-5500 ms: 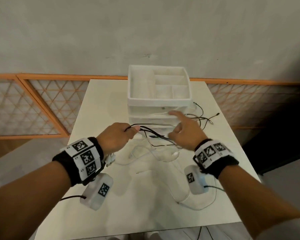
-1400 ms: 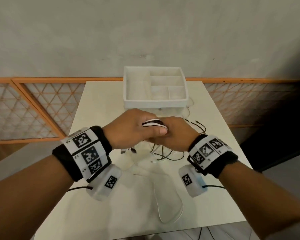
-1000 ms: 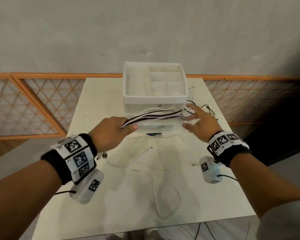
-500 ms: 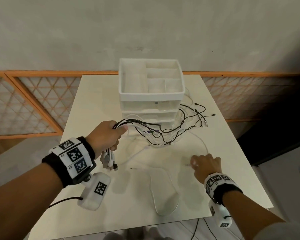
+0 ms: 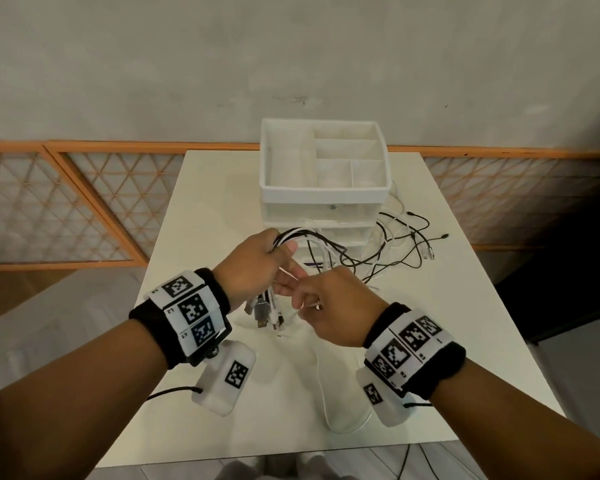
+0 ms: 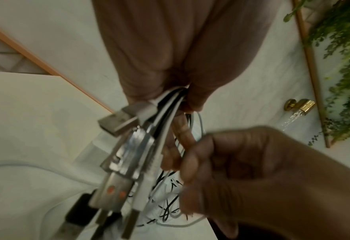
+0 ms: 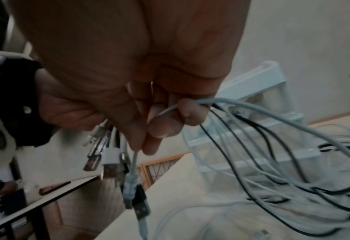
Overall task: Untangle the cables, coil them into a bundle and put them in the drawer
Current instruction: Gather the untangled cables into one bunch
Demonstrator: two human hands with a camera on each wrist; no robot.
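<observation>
- Gathering is underway: the left hand (image 5: pixel 253 268) has its fingers (image 6: pixel 176 146) clenched round a bunch of black and white charging cables (image 5: pixel 312 242), their metal USB plugs (image 5: pixel 262 311) hanging below the fist.
- The right hand (image 5: pixel 329 306) pinches one pale cable by its plug end, beside that bunch.
- The far ends sprawl in loose tangled loops (image 5: pixel 402 244) on the white table (image 5: pixel 465 323), right of the white plastic drawer unit (image 5: pixel 323 199).
- Left, I'd say: untangling, coiling, stowing; no drawer looks pulled out.

Black and white cables (image 5: pixel 329 252), plug ends bunched, trailing tangled beside closed drawer (image 5: pixel 321 216).
</observation>
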